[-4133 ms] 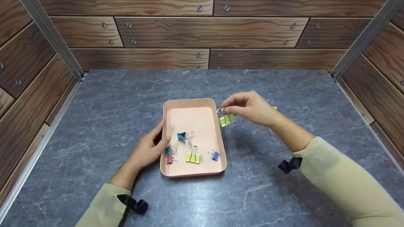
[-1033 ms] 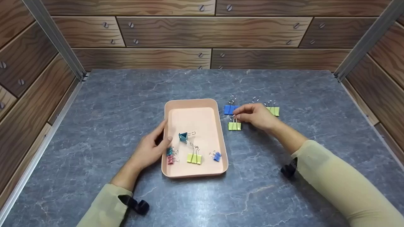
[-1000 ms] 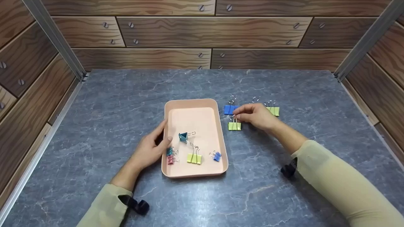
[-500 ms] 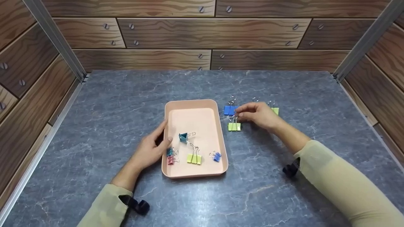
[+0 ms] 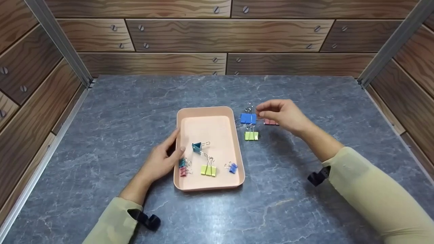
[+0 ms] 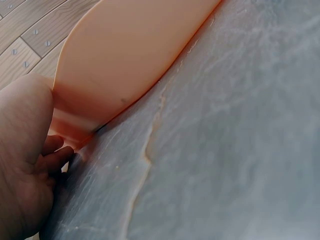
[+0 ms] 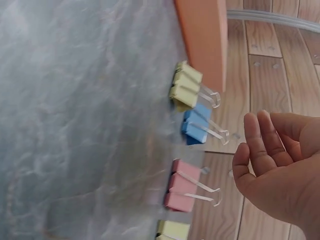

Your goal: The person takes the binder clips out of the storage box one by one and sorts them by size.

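A peach tray (image 5: 206,127) lies mid-table, gripped at its left wall by my left hand (image 5: 161,161), thumb over the rim and fingers outside. My right hand (image 5: 286,117) hovers past the tray's right side, fingers loosely bent around nothing. Below its fingertips sit a blue binder clip (image 5: 248,118) and, nearer me, a yellow-green binder clip (image 5: 251,136). Partly behind that hand is a pink binder clip (image 5: 271,122), whole in the right wrist view. Another yellow-green clip (image 7: 173,230) shows at that view's lower edge; the hand hides it in the head view.
Inside the tray lie a teal binder clip (image 5: 196,146) on its side, a yellow-green one (image 5: 208,170), a small blue one (image 5: 233,168), a small red one (image 5: 183,171) and a small teal one (image 5: 182,162). Wood-patterned walls (image 5: 227,35) border the grey table (image 5: 135,98).
The right hand brought a yellow-green clip from beside the tray's rim to the table before the blue clip, released it, and rose away to the right. The left hand stays on the tray.
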`<action>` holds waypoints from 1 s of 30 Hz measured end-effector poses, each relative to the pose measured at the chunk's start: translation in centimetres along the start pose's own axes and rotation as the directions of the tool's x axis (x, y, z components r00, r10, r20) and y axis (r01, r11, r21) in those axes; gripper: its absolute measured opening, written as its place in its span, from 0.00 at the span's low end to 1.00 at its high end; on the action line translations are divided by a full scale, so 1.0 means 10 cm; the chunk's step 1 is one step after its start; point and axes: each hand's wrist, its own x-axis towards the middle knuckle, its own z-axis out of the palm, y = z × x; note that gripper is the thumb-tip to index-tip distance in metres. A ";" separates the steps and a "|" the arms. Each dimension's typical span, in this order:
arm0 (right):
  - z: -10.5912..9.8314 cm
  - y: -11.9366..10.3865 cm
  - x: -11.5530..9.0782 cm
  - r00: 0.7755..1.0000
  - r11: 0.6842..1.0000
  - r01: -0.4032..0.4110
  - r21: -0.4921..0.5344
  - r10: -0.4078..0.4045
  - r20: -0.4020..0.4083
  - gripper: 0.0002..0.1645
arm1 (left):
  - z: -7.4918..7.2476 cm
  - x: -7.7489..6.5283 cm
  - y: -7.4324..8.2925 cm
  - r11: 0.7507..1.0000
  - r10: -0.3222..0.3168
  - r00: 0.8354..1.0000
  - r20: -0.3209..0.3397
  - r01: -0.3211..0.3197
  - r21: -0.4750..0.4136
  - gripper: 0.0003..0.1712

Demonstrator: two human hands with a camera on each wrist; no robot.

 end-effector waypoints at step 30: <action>0.85 -0.38 0.05 0.952 0.973 0.202 0.114 -0.222 0.211 0.14 | 0.00 0.00 -0.01 1.000 -0.006 1.000 0.007 0.006 -0.015 0.41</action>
